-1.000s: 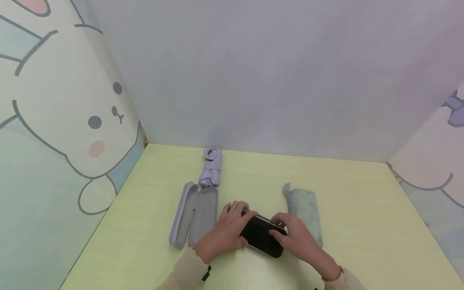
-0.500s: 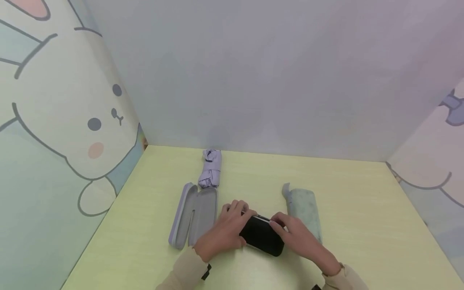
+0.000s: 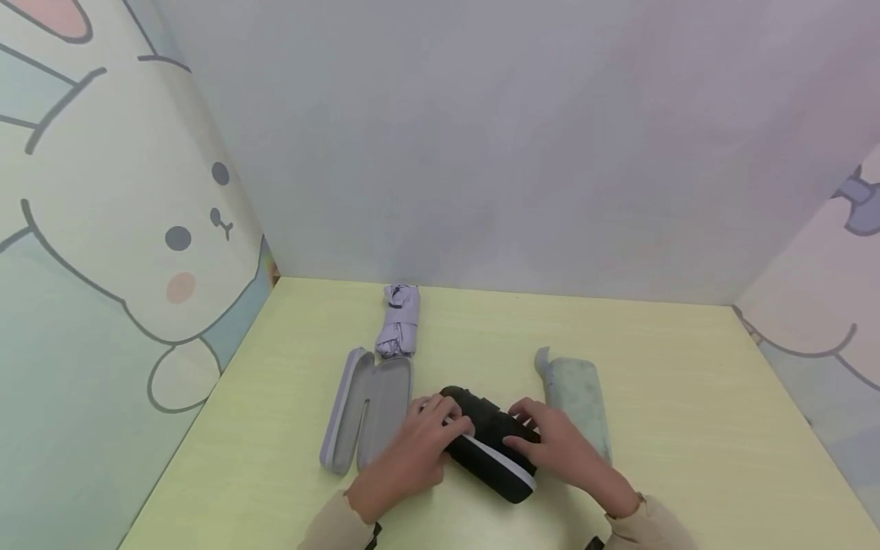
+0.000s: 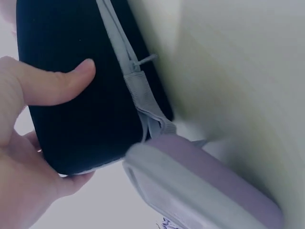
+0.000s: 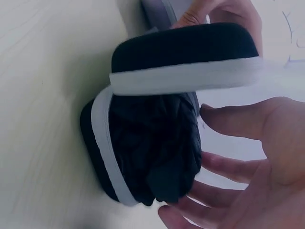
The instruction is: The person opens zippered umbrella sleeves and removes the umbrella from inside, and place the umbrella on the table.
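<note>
A black zip case (image 3: pixel 484 464) with a whitish zip band lies in front of me, its lid swung up toward me. Inside is a folded black fabric bundle (image 5: pixel 152 138), which looks like a compact umbrella. My left hand (image 3: pixel 422 441) grips the lid at its left end; the left wrist view shows the thumb (image 4: pixel 62 86) lying on the black shell and other fingers round the edge. My right hand (image 3: pixel 555 441) is at the case's right end, thumb and fingers spread beside the bundle, fingertips right at its edge.
An open lilac case (image 3: pixel 364 420) with grey lining lies left of the black one. Behind it is a folded lilac umbrella (image 3: pixel 399 325). A pale green padded case or pouch (image 3: pixel 580 401) with a strap lies on the right. Walls border the yellow table (image 3: pixel 687 428).
The black case has gone from closed to open, its lid raised toward me and the bundle exposed. My left hand moved slightly nearer with the lid; my right thumb and fingers spread apart.
</note>
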`<state>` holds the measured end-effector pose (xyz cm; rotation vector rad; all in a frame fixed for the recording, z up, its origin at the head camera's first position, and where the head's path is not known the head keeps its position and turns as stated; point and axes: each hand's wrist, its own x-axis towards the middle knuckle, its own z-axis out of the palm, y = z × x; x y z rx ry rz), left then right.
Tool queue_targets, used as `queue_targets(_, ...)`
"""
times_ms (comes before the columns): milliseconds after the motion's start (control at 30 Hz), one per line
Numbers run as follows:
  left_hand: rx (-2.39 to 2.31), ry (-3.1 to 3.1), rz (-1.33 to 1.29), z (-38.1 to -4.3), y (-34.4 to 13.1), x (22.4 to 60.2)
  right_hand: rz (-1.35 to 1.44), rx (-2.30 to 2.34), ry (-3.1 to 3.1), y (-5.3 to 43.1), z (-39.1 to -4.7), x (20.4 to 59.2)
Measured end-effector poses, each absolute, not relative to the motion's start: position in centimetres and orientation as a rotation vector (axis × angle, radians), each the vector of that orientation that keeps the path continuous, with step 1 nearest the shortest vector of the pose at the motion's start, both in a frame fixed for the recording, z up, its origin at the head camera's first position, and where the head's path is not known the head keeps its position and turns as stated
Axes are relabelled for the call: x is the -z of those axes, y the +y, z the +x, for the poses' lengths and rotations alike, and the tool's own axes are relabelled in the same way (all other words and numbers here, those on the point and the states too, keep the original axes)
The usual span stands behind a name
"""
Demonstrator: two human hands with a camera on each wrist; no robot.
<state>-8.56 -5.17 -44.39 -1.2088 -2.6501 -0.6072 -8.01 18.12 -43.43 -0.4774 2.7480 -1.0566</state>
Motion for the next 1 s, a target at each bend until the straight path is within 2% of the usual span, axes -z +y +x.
queue_targets(233, 0.757, -2.519, -1.153, -8.6, -6.2, 44.8, -0.454, 0.836, 2.918, 16.4, -7.8, 43.7)
queue_targets(567, 0.800, -2.592, -0.788, -9.0, -7.1, 45.1, -0.346, 0.444, 3.076, 13.8, -6.1, 44.9)
queue_targets(800, 0.787, -2.596, -0.601, -9.3, -6.6, 44.7, -0.273, 0.379, 3.138, 12.2, -5.8, 45.1)
queue_targets(1000, 0.904, -2.586, -0.543, -9.4, -5.9, 44.3, -0.171, 0.352, 3.128, 11.4, -6.1, 45.3)
